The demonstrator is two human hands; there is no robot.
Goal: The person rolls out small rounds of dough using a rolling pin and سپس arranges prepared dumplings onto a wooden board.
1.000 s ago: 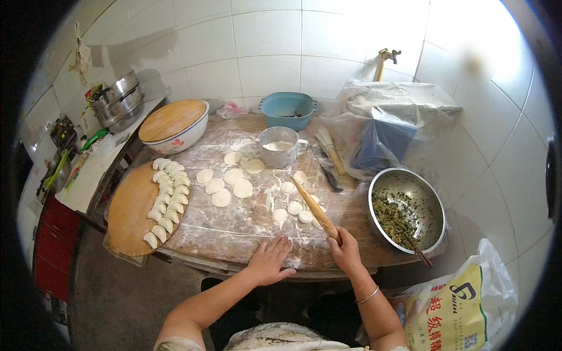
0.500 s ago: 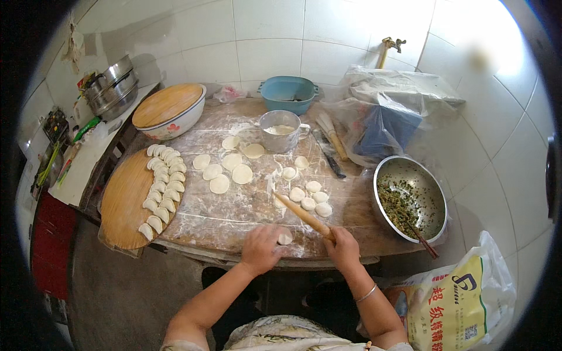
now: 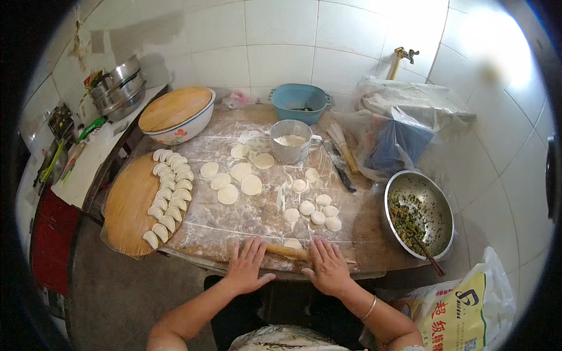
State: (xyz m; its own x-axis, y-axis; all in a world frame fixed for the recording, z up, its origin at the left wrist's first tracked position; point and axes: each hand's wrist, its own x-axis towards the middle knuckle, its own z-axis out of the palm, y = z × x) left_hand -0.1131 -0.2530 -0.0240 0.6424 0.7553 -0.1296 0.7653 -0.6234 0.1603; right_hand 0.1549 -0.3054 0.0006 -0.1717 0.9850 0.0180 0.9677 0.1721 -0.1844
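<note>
A wooden rolling pin [image 3: 285, 251] lies crosswise near the front edge of the floured board [image 3: 202, 225]. My left hand [image 3: 247, 268] rests at its left end, fingers stretched out and spread. Flat over its right end lies my right hand [image 3: 329, 269], fingers also extended. Under the pin, between my hands, a small dough disc [image 3: 293, 243] shows in part. Beyond it are several small flattened dough pieces [image 3: 307, 208]. Rolled round wrappers [image 3: 240, 171] lie farther left on the board.
Folded dumplings [image 3: 166, 194] sit in rows on a round wooden tray [image 3: 126, 202] at left. A steel bowl of chopped filling [image 3: 410, 219] with chopsticks [image 3: 432, 260] stands right. Behind are a flour cup [image 3: 291, 149], a knife [image 3: 339, 169], a brush [image 3: 344, 146] and a blue-green basin [image 3: 300, 100].
The rolling pin has gone from slanting in my right hand to lying crosswise over the dough disc. My left hand has left the disc, and both hands are now flat at the pin's ends.
</note>
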